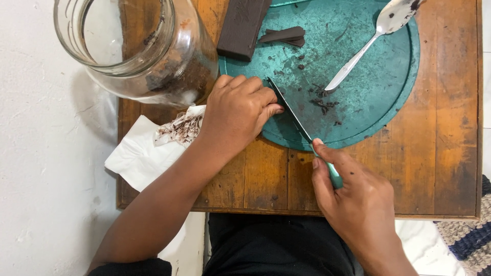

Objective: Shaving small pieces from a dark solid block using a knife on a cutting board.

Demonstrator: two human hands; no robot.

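My right hand [355,202] grips the teal handle of a knife [294,115] whose blade lies slanted over the near rim of a round teal plate [378,87]. My left hand [238,110] is curled at the plate's left edge, fingertips against the blade; what it pins there is hidden. A dark chocolate bar [240,28] rests at the plate's far left, with cut chocolate slivers [284,36] beside it. Dark crumbs [322,102] dot the plate's middle.
A metal spoon [371,41] lies across the plate's right side. A large glass jar [138,51] with dark residue stands at the far left of the wooden board [440,153]. A stained white tissue [148,148] lies below it. A woven mat [473,235] shows at the lower right.
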